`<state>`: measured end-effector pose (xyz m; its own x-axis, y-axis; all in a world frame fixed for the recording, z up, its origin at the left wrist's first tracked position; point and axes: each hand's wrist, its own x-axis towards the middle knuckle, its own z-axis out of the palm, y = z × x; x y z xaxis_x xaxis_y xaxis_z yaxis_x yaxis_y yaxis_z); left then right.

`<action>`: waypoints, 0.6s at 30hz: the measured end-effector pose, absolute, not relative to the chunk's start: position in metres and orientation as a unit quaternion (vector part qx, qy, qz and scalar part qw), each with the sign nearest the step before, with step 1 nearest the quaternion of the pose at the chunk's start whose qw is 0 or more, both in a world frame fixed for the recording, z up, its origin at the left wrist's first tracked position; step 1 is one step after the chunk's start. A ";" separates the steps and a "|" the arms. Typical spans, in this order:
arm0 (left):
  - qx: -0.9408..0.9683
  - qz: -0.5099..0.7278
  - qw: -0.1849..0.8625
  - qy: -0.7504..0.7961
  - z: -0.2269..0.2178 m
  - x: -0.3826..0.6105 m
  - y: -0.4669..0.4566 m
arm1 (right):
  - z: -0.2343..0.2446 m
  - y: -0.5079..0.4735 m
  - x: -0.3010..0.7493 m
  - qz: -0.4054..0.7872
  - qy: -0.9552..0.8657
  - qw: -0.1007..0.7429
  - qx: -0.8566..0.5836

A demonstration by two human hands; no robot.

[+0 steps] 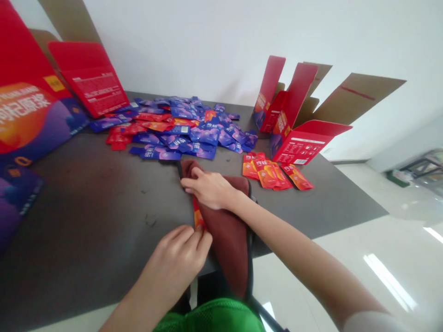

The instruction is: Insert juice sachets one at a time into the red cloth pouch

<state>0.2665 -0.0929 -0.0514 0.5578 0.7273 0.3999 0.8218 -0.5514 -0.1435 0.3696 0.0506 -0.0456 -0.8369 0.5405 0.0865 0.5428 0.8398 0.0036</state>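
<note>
My left hand (178, 251) is closed at the table's front, its thumb and fingers pinching the lower end of a red-and-orange sachet (198, 215). A brown cloth piece with black edging (230, 242) covers much of that sachet and hangs over the table edge toward me. Higher up, my right hand (211, 188) has its fingers curled on the cloth's upper left edge, above the sachet. Whether those fingers also grip the sachet beneath is hidden. Just right of the cloth, several red-and-orange sachets (266, 173) lie loosely overlapped on the table.
A heap of purple sachets (204, 134) with red ones mixed in lies along the wall. Open red-and-purple cartons stand at the left (31, 99) and right (304, 138), flaps up. The grey table (104, 221) ends at the right above a shiny floor (391, 249).
</note>
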 end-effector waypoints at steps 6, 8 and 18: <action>-0.863 -0.113 0.122 -0.478 -0.044 0.271 -0.094 | -0.020 0.057 0.375 -0.004 -0.935 0.101 -0.340; -0.862 -0.109 0.112 -0.483 -0.043 0.271 -0.094 | -0.010 0.036 0.386 0.007 -0.939 0.130 -0.318; -0.871 -0.170 0.139 -0.439 -0.055 0.263 -0.090 | -0.037 0.015 0.386 -0.021 -0.975 0.026 -0.218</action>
<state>0.2634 -0.0905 -0.0548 0.5563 0.7187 0.4172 0.8127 -0.5753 -0.0925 0.3864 0.0153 -0.0371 -0.9038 0.4238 0.0601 0.4260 0.9042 0.0301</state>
